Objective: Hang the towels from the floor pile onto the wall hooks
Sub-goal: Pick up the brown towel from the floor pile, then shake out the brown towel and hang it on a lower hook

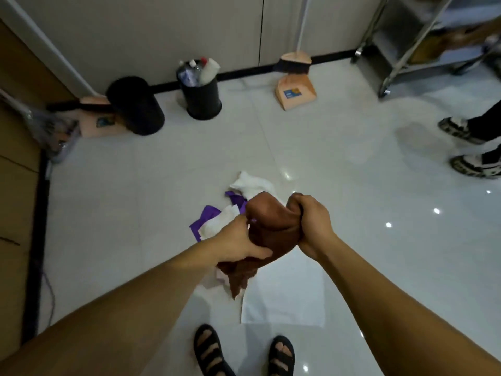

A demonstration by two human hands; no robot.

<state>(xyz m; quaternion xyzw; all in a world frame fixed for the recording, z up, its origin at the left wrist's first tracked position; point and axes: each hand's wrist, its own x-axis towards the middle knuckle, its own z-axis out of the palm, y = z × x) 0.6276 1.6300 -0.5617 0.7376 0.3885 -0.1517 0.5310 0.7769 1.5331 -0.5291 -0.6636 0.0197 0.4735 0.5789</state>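
Both hands are closed on one rust-brown cloth towel point(268, 221), which is held bunched above the floor. The left hand point(238, 240) is curled round its lower part, with the thumb laid across the fabric, and the right hand point(311, 221) is clenched on its upper end. A loose tail of the towel is left hanging below the left hand. Beneath, a pile of crumpled white and purple towels point(217, 221) is seen on the glossy white tiled floor point(366, 253). A flat white rectangular cloth point(287, 297) is spread just beside it, nearer the person's black strapped sandals point(208, 348). Along the far wall, a black cylindrical bin point(135, 107), a second black bin filled with plastic bottles point(202, 97) and a peach plastic dustpan point(295, 90) with a broom point(292, 63) are set. At the right edge, another person's sneakers point(461, 130) are seen near a metal shelf trolley point(406, 36).
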